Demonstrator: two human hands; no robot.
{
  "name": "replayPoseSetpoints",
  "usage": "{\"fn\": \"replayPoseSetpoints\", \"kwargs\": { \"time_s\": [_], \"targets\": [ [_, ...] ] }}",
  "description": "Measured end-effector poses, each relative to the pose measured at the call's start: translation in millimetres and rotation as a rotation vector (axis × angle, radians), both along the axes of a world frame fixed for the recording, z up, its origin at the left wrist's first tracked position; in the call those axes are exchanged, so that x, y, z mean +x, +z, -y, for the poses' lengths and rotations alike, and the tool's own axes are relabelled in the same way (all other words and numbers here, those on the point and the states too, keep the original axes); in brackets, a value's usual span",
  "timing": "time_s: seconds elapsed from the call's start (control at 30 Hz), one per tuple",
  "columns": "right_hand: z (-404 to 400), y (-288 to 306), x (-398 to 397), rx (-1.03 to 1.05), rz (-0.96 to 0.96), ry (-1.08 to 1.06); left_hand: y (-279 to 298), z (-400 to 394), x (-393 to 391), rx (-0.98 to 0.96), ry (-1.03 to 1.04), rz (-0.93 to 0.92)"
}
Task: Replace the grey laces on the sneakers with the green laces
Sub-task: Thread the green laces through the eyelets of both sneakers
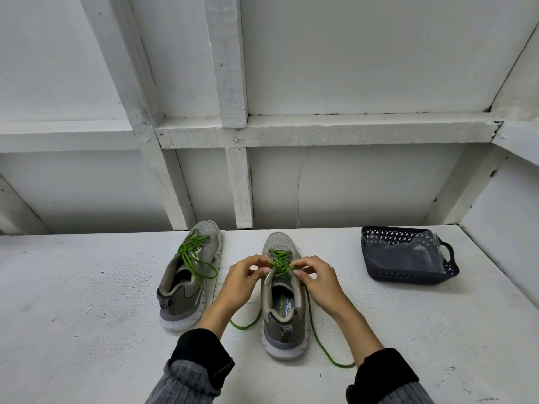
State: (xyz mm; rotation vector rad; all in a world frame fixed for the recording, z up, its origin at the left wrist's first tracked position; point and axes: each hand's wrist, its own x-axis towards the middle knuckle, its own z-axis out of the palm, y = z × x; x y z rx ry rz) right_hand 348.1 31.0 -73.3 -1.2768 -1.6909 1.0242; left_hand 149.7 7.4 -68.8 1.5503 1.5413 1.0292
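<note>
Two bare hands, the left hand (242, 279) and the right hand (319, 282), are seen. Grey ribbed knit sleeves (186, 380) are worn, with black cuffs (201, 349) folded at both wrists.

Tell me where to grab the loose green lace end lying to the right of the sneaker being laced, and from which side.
Pinch the loose lace end near its tip, coming from above on the right. It lies flat on the white surface, clear of the sneaker, so a fingertip grip would probably suit it best.

A white painted bench (87, 287) stands against a white timber-framed wall (350, 68).
</note>
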Motion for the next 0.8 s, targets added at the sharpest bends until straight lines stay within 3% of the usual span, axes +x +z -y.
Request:
{"fn": "replayPoseSetpoints", "kwargs": {
  "time_s": [0.6, 0.7, 0.8],
  "targets": [
    [-7.4, 2.3, -11.4, -0.071, -0.140, -0.145, -0.3, 4.2, 17.0, 0.039, 0.205, 0.090],
    [-5.2, 0.6, -7.7, -0.070, -0.097, -0.124, -4.1, 2.7, 10.5, -0.033, 0.169, 0.101],
    [1.3, -6.1, -3.8, -0.149, -0.014, -0.118, -8.7, 4.4, 4.5, -0.133, 0.128, -0.025]
  ]
}}
